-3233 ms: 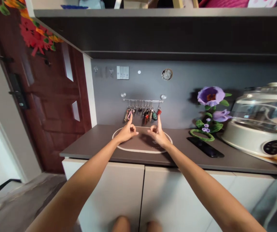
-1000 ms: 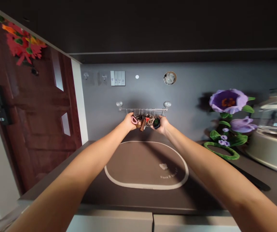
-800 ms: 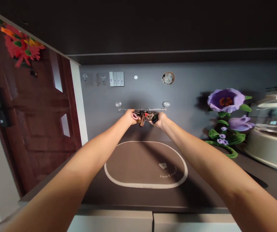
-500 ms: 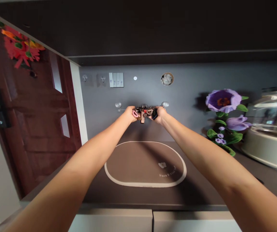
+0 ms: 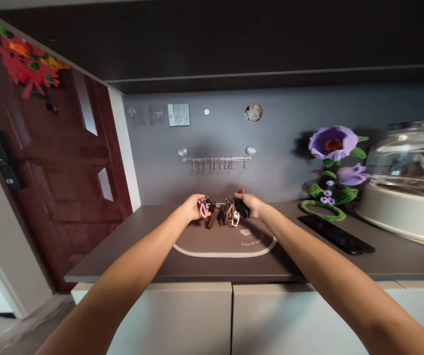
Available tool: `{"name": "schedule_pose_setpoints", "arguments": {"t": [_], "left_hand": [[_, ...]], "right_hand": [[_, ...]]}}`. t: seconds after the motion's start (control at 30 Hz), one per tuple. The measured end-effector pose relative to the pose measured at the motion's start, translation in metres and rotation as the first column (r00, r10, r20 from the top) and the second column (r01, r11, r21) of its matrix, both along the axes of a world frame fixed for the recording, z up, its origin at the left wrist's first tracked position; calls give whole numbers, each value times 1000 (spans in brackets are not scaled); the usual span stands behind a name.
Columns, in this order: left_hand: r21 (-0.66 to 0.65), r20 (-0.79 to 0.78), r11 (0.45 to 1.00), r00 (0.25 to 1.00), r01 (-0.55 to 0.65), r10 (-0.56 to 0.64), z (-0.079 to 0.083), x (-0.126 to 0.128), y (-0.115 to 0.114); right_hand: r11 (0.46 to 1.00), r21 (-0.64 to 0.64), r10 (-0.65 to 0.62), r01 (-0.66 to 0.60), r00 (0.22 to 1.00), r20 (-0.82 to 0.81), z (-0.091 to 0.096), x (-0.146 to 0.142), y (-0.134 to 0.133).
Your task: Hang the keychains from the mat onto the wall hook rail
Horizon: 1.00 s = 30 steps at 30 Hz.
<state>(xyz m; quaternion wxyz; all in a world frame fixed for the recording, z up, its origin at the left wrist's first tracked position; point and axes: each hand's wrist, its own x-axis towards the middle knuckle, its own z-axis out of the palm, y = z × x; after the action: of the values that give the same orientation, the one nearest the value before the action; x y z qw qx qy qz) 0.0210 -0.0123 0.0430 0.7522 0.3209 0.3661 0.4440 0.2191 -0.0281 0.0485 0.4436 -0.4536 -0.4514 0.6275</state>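
1. Your left hand [image 5: 192, 207] has its grip closed on the left end of the bunch of keys [image 5: 221, 213], next to a pink loop.
2. Your right hand [image 5: 252, 204] has its grip closed on the right end of the bunch, around a black fob, with a red tag showing above your fingers.
3. The bunch hangs between your two hands, over the far part of the oval mat [image 5: 204, 244] on the tabletop [image 5: 141, 246]. I cannot tell whether the lowest keys touch the mat.
4. The mat bears a small pale emblem with a line of writing beneath it, too small to read.
5. The hook rail [image 5: 215, 159] is on the wall above your hands, and a switch plate [image 5: 178, 114] is higher up to the left.
6. To your right, a black phone [image 5: 335, 235] lies flat on the tabletop near a purple flower ornament [image 5: 330, 148].
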Motion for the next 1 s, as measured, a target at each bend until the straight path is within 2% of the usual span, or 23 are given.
{"name": "schedule_pose_setpoints", "arguments": {"t": [0.03, 0.1, 0.17, 0.23, 0.37, 0.5, 0.63, 0.77, 0.83, 0.87, 0.9, 0.97, 1.0], "left_hand": [[-7, -41, 1000, 999, 15, -15, -6, -7, 0], [9, -145, 1000, 990, 2, 0, -16, -22, 0], [112, -192, 992, 978, -57, 78, -23, -36, 2], [233, -213, 967, 965, -103, 154, -29, -46, 4], [372, -206, 921, 958, -114, 201, -35, -55, 7], [445, -257, 887, 932, -120, 254, -33, -56, 7], [537, -268, 831, 904, -146, 332, -26, -57, 2], [564, -195, 798, 905, -211, 377, -16, -58, -7], [573, -172, 795, 919, -201, 356, -10, -57, -15], [588, -163, 790, 931, -174, 327, -6, -56, -20], [606, -149, 783, 948, -136, 281, -3, -55, -25], [629, -124, 777, 984, -21, 127, 3, -52, -37], [621, -110, 783, 993, 37, 41, 5, -52, -43]], "right_hand": [[998, -16, -59, 61, 995, 85, -6, 5, -1], [979, 91, -199, 184, 959, 201, -15, 18, 1], [956, 184, -272, 229, 927, 259, -23, 31, 5], [928, 265, -339, 262, 890, 306, -33, 42, 12], [886, 416, -381, 203, 831, 406, -46, 54, 22], [846, 484, -468, 223, 746, 474, -44, 53, 19], [844, 494, -470, 209, 730, 496, -36, 47, 7], [761, 618, -522, 196, 751, 404, -26, 33, -6], [746, 653, -468, 130, 799, 377, -17, 20, -14], [762, 643, -403, 71, 830, 386, -12, 12, -19], [787, 616, -303, -9, 865, 400, -6, 4, -24], [847, 498, -27, -184, 922, 385, 3, -13, -36], [859, 431, 119, -275, 927, 356, 7, -21, -42]]}}
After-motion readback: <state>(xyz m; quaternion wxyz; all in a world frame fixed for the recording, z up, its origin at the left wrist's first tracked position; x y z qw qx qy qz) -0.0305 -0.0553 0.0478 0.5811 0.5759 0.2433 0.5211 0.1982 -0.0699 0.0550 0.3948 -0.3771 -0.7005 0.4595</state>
